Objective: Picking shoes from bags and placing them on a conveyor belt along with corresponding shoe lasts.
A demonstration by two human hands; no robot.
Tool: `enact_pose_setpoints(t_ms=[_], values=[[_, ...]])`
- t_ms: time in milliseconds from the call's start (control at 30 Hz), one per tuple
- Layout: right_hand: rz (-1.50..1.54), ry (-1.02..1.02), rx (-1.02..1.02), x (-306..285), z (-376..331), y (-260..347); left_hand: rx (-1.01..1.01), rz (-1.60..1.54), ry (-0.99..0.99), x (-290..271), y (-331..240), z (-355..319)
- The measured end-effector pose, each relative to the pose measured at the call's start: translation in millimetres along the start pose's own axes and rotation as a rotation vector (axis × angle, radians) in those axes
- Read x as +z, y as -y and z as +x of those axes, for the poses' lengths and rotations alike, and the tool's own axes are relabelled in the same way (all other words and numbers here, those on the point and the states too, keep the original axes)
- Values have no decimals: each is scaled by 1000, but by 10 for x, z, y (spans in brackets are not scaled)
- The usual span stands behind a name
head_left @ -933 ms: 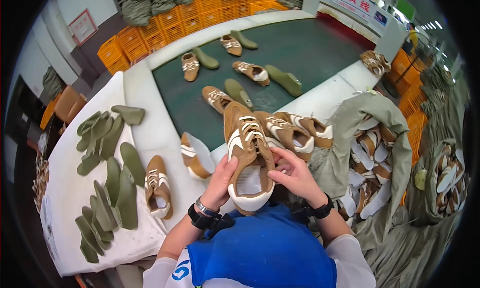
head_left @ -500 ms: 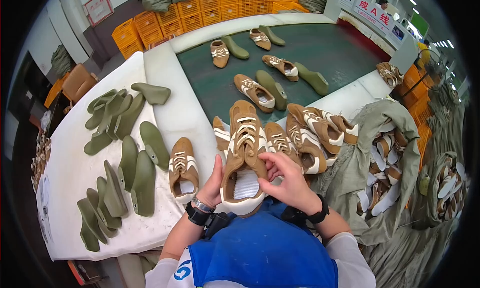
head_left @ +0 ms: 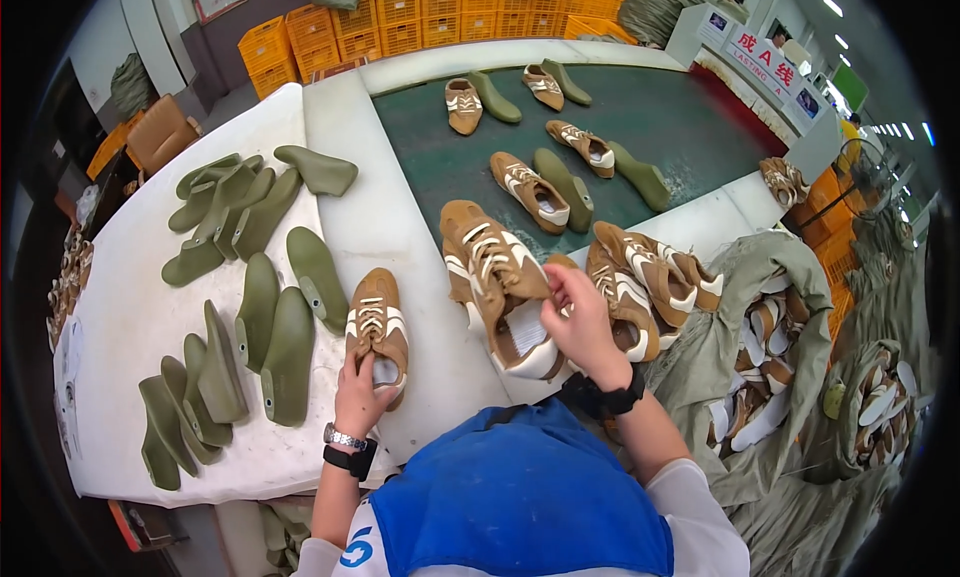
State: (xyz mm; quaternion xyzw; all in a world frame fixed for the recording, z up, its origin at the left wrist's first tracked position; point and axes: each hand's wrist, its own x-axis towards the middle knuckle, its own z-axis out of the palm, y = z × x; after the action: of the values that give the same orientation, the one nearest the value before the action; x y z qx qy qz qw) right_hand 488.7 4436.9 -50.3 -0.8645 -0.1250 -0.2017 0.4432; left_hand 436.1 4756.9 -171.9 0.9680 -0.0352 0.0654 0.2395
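My right hand [head_left: 584, 322] pinches the collar of a brown sneaker [head_left: 482, 245] with white stripes and laces, its toe pointing away from me and a pale insole showing inside. To the left, my left hand [head_left: 362, 389] has its fingers at the opening of a second brown sneaker [head_left: 372, 307], which rests on the white-covered table edge. Green shoe lasts [head_left: 287, 357] lie in rows on the white cloth beside that hand. Right of my right hand, several more brown sneakers [head_left: 640, 267] lean together in a heap.
A green conveyor belt [head_left: 430, 167] ahead carries sneakers paired with green lasts. On the right, an open grey-green sack [head_left: 735, 267] is full of shoes. Orange crates [head_left: 400, 22] line the back, and a fan [head_left: 868, 182] stands at the far right.
My left hand has let go of the sneaker in front of me and moved left to the other one. The right hand still holds the first sneaker, now tilted. The view has shifted slightly.
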Motion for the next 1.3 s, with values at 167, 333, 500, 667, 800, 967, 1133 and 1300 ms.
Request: enact_pose_setpoints(t_ms=[167,333,500,667,800,967,1133,1300], values=[[312,-77,376,-515,89,-803,-78,-16,33,76,-121,126],[-102,191,523,-1045,-214,-1594,315,-9,-32,174,-914,701],[-342,354,469,-1032,-261,-1391,413,56,176,780,-1349,1059],[-321,245,284,-1094,-46,-870,424,-129,155,695,-1237,985],[-181,440,30,-780,396,-553,269,-385,51,182,-1183,635],[-231,800,-322,73,944,-419,310,-65,204,185,-778,-75],[-284,1550,-338,1260,840,-975,140,-123,10,74,-548,-237],[101,1609,-225,1726,1119,-832,-183,-51,-221,-12,-291,-190]])
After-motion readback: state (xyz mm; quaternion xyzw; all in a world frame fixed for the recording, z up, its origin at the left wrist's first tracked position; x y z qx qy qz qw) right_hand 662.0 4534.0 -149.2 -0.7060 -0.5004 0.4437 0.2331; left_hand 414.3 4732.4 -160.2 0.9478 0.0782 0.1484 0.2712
